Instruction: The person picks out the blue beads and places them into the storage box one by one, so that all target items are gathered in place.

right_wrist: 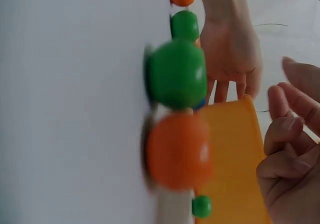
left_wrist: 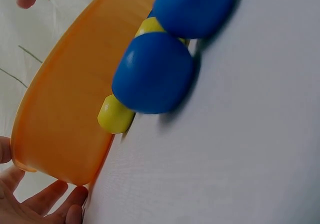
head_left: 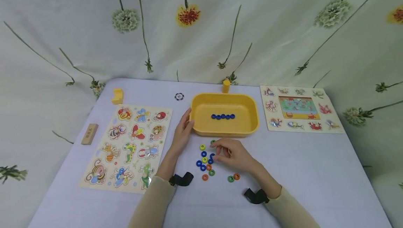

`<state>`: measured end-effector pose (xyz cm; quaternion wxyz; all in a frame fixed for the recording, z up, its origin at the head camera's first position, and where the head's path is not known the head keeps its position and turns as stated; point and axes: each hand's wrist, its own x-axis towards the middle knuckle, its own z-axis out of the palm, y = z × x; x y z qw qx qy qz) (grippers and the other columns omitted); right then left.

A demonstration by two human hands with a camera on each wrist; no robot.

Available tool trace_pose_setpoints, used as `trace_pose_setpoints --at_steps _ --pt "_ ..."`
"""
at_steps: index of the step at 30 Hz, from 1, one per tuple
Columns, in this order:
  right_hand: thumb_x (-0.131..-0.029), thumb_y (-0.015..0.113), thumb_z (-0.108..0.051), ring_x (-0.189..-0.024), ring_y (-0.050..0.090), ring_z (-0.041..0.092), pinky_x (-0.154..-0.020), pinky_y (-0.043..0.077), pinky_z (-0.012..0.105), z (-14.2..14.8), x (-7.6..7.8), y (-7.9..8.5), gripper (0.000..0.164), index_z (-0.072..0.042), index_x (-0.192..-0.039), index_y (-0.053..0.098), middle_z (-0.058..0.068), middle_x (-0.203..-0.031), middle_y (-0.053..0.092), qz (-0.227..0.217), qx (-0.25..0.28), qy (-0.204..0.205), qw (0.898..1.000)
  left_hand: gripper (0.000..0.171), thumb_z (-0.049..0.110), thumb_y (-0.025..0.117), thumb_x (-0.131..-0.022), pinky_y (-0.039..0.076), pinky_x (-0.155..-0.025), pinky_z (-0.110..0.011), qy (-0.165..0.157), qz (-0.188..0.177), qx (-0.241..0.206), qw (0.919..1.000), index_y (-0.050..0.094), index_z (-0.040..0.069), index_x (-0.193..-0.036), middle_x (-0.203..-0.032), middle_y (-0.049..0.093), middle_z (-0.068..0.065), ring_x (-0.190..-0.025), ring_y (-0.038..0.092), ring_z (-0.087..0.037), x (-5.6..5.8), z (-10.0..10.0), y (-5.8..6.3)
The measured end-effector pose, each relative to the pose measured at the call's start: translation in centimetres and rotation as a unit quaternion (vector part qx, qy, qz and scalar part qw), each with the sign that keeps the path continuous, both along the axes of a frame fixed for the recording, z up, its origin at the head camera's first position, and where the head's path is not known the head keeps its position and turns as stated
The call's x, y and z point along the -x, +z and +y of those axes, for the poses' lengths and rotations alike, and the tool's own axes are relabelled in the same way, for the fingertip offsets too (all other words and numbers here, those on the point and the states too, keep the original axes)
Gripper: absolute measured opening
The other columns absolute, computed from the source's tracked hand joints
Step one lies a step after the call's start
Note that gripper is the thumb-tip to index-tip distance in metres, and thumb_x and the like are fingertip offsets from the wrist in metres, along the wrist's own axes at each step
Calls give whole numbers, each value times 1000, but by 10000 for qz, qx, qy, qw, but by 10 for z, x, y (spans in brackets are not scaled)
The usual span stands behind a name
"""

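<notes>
My left hand (head_left: 181,133) touches the left end of a yellow plastic tray (head_left: 201,130), its fingers laid along the end wall and the thumb near the rim. Inside the tray, several blue beads (head_left: 223,116) form a short row. In front of it lie loose ring-shaped beads in blue, yellow, orange and green. Over the right side of these, my right hand (head_left: 235,154) hovers with bent fingers, a gap between thumb and index, nothing visible in it. A blue bead (head_left: 210,161) is near its thumb. The right wrist view shows an orange bead (right_wrist: 179,150) and a green bead (right_wrist: 178,74) up close.
An insect picture board (head_left: 126,165) lies on the left, a sea-animal board (head_left: 274,116) at the right. Behind the tray stands a yellow cylinder (head_left: 226,86). A round black-and-white chip (head_left: 179,96), a yellow block (head_left: 118,97) and a wooden block (head_left: 90,134) are farther left.
</notes>
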<state>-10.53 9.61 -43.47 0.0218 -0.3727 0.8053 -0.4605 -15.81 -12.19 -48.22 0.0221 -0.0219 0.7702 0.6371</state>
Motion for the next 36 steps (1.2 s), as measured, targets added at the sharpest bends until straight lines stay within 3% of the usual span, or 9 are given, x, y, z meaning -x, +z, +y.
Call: trace_pose_setpoints --at_steps 5,14,19,24,31,36 --pt "-75 68 -5 -49 39 12 -47 29 14 -6 -6 5 28 -8 -102 61 -1 -74 56 -205 -97 7 9997 44 38 42 -92 35 -98 -39 -22 23 -35 10000 27 48 -132 -135 38 2 -115 43 -16 -1 0 -1" --pt "-77 68 -15 -51 39 5 -46 32 18 -1 8 -37 30 -11 -106 61 -8 -74 56 -378 -314 -50 9988 45 37 41 -93 34 -99 -39 -46 94 -30 9999 26 44 -135 -137 37 0 -117 42 -17 -2 0 0" --pt "-79 66 -22 -53 41 4 -48 34 17 1 12 -47 30 -16 -108 61 -13 -74 55 -498 -660 -41 9966 45 38 41 -92 34 -99 -38 -18 104 -30 9999 26 44 -135 -136 38 0 -116 43 -17 -2 1 0" --pt "-79 66 -27 -54 40 2 -50 34 17 1 13 -54 28 -21 -106 62 -18 -72 52 -316 -1094 -187 9933 45 36 41 -93 35 -98 -37 -60 11 -79 10000 26 44 -135 -136 38 0 -115 43 -16 -2 0 4" --pt "-80 65 -28 -61 42 2 -55 36 18 -3 14 -54 21 -23 -100 63 -19 -73 52 -11 -1332 -259 9907 49 26 39 -95 32 -100 -40 -92 -112 -119 9998 22 29 -141 -140 33 -8 -119 40 -22 -11 2 28" --pt "-81 64 -27 -59 41 3 -52 35 17 0 15 -35 21 -18 -100 63 -15 -76 52 -118 -769 -124 9969 49 25 39 -95 33 -99 -39 -101 -139 -97 9998 22 27 -141 -139 34 -9 -117 41 -23 -12 4 31"
